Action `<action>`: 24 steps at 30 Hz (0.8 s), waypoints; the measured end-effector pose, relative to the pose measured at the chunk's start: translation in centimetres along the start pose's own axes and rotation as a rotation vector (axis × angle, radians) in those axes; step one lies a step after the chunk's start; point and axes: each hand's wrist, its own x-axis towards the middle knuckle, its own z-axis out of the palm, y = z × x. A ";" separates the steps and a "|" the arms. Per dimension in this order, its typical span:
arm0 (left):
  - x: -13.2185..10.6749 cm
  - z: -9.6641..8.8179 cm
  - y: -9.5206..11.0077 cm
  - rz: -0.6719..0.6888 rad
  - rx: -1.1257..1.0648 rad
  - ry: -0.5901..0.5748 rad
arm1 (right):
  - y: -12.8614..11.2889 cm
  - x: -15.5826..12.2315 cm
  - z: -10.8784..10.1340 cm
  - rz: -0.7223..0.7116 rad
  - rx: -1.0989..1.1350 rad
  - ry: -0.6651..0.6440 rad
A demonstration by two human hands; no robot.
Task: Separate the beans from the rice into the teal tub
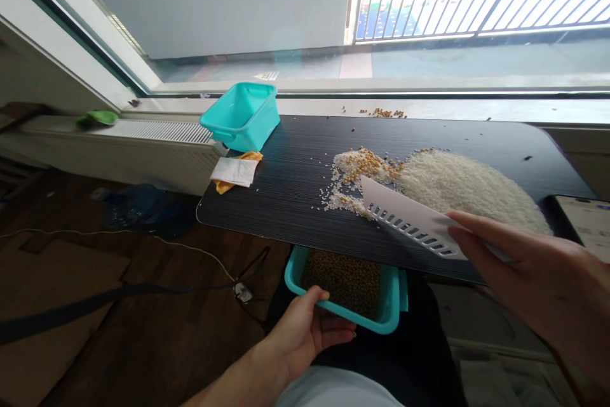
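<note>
My left hand (pixel 309 331) grips the near rim of a teal plastic bin (pixel 391 305), thumb over the edge and fingers beneath. Inside the bin lie many small brown beans (pixel 343 280); it sits just below the table's front edge, over my lap. A thin white slotted scraper (pixel 410 216) is pinched in my right hand (pixel 505 248), tilted above the dark tabletop. Its tip is by a small heap of white grains mixed with yellow beans (pixel 365 166). To the right spreads a large pile of white rice-like grains (pixel 471 185), partly behind the scraper and hand.
Another teal bin (pixel 241 112) stands at the table's back left corner, with a folded white and yellow cloth (pixel 236 172) before it. Stray beans (pixel 386 113) lie on the windowsill. A phone (pixel 581 216) rests at the right edge. A cable (pixel 190 245) crosses the floor.
</note>
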 end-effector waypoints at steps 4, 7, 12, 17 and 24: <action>0.0 0.1 -0.1 0.000 0.005 0.003 | 0.0 0.0 0.2 -0.047 0.046 0.026; -0.1 0.1 -0.1 0.002 0.002 0.014 | -0.5 0.8 0.5 -0.060 0.031 0.048; -0.2 0.2 -0.2 0.000 0.001 0.021 | -1.3 1.8 0.8 -0.093 0.015 0.023; -0.1 0.1 -0.3 0.010 -0.010 0.019 | -1.4 2.6 0.5 -0.086 0.012 0.018; -0.2 0.3 -0.2 0.003 -0.003 0.050 | -1.8 4.2 1.1 -0.119 -0.069 0.015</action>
